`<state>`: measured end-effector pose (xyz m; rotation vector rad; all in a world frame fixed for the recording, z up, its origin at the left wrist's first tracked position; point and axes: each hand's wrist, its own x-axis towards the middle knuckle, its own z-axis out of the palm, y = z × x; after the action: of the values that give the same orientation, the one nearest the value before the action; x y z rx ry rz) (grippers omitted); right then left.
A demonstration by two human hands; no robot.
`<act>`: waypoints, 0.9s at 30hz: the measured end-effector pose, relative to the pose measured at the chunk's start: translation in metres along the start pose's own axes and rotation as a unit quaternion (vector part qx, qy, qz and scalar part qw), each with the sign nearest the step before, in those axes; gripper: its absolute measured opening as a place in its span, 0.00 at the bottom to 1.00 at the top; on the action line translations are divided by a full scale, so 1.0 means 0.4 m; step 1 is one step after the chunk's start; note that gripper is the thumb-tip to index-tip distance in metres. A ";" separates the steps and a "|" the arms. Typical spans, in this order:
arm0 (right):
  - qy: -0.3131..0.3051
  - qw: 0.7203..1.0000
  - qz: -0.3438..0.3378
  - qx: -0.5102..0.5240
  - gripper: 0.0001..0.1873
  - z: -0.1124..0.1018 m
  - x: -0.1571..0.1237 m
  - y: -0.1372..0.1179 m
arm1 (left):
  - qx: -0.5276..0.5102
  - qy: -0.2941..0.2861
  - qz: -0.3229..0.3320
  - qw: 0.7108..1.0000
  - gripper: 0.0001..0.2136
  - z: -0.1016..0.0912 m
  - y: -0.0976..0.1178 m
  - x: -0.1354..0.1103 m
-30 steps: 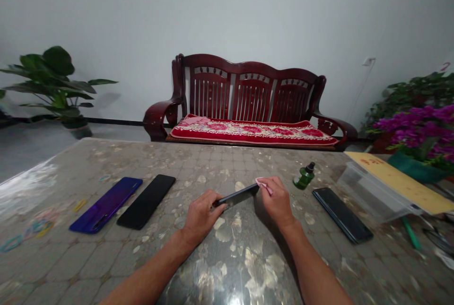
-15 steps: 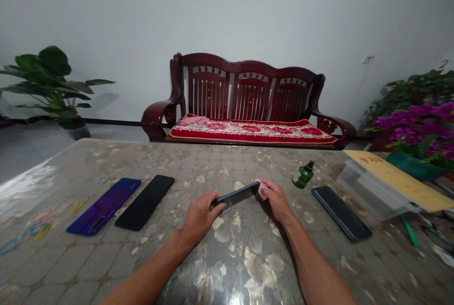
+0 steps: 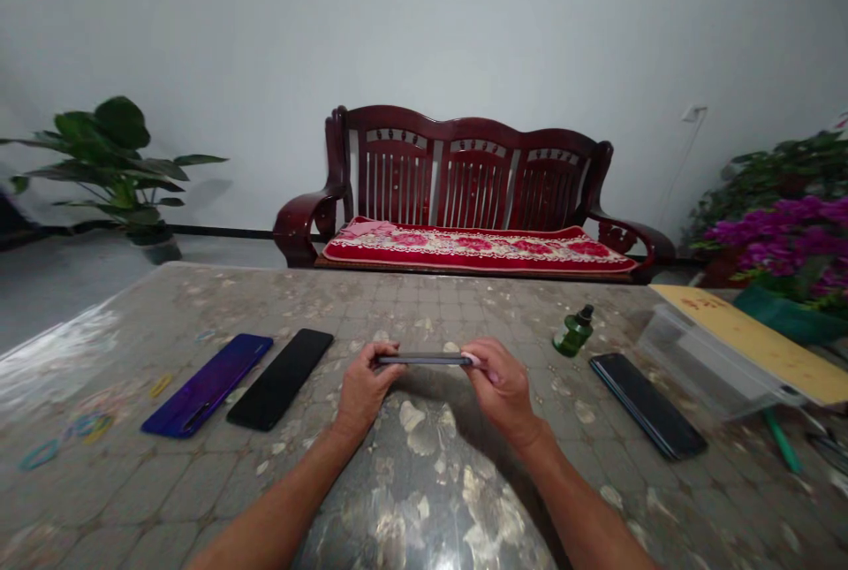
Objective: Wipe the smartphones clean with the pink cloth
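Note:
Between my hands a dark smartphone (image 3: 424,359) is held nearly edge-on above the table. My left hand (image 3: 366,384) grips its left end between thumb and fingers. At the other end, my right hand (image 3: 498,386) pinches a pink cloth (image 3: 488,372) against the phone; most of the cloth is hidden by the fingers. To the left lie a black phone (image 3: 281,379) and a purple-blue phone (image 3: 208,385). Over on the right, another dark phone (image 3: 647,405) lies near a green spray bottle (image 3: 573,331).
A clear plastic box (image 3: 708,367) with a yellow board (image 3: 748,336) on top stands at the right, beside purple flowers (image 3: 782,234). Coloured bands (image 3: 93,426) are scattered at the left of the patterned table (image 3: 424,482). Behind it is a wooden bench (image 3: 467,177).
The phone has turned from a slant with its face partly showing to level and edge-on. My right hand has shifted slightly left and down, my left hand slightly left.

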<state>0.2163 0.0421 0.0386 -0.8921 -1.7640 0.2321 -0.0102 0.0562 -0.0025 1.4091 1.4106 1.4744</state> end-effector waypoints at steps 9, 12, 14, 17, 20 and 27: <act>0.014 0.979 -0.166 -0.116 0.14 0.012 -0.014 -0.057 | -0.454 0.019 -0.274 0.847 0.27 0.063 0.038 -0.028; 0.014 0.972 -0.190 -0.137 0.11 0.023 -0.022 -0.065 | -0.524 0.026 -0.314 0.792 0.23 0.051 0.061 -0.012; 0.009 0.968 -0.205 -0.146 0.10 0.033 -0.027 -0.070 | -0.559 0.004 -0.332 0.759 0.24 0.041 0.077 -0.009; 0.004 0.963 -0.222 -0.150 0.09 0.049 -0.032 -0.083 | -0.583 -0.062 -0.388 0.712 0.28 0.038 0.100 -0.025; -0.002 0.959 -0.237 -0.154 0.09 0.061 -0.036 -0.096 | -0.580 -0.104 -0.429 0.685 0.32 0.048 0.114 -0.047; -0.086 0.950 -0.259 -0.152 0.11 0.058 -0.042 -0.058 | -0.589 -0.091 -0.416 0.687 0.22 0.057 0.086 -0.048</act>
<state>0.1873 0.0209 0.0301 -0.5982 -2.1679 -0.3235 0.0228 0.0365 0.0220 0.0116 0.4942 1.1040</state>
